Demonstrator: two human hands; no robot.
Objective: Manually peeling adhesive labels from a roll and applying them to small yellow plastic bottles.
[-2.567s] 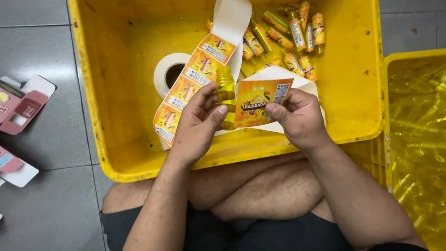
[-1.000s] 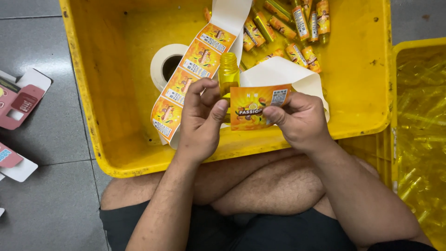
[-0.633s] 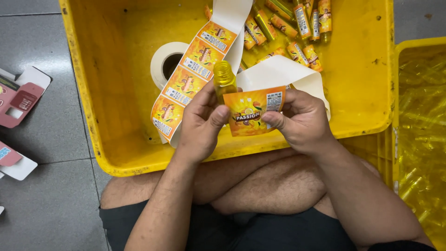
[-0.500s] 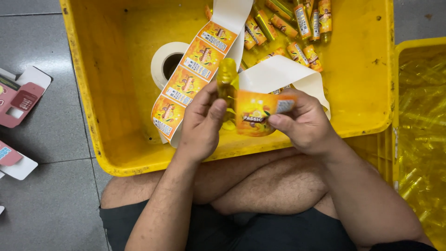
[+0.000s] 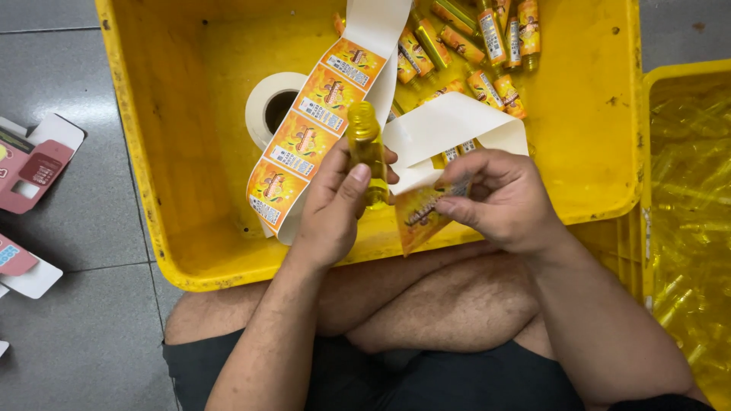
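My left hand [image 5: 333,207] grips a small yellow bottle [image 5: 366,151] upright over the near edge of a large yellow crate [image 5: 175,137]. My right hand [image 5: 502,199] pinches an orange sticker label [image 5: 419,216] by its upper corner, right beside the bottle; the label hangs tilted and touches the bottle's lower side. A strip of orange labels on white backing [image 5: 308,129] runs from a white roll [image 5: 272,105] up over the crate. Several labelled bottles [image 5: 487,46] lie at the crate's far right.
A second yellow crate [image 5: 689,213] on the right holds several plain yellow bottles. Pink and white flat cartons [image 5: 30,164] lie on the grey tiled floor [image 5: 68,335] at left. My bare knees sit just below the crate's near wall.
The label was held flat and stretched between both hands; now my right hand has turned it down and inward against the bottle. My left hand stays on the bottle.
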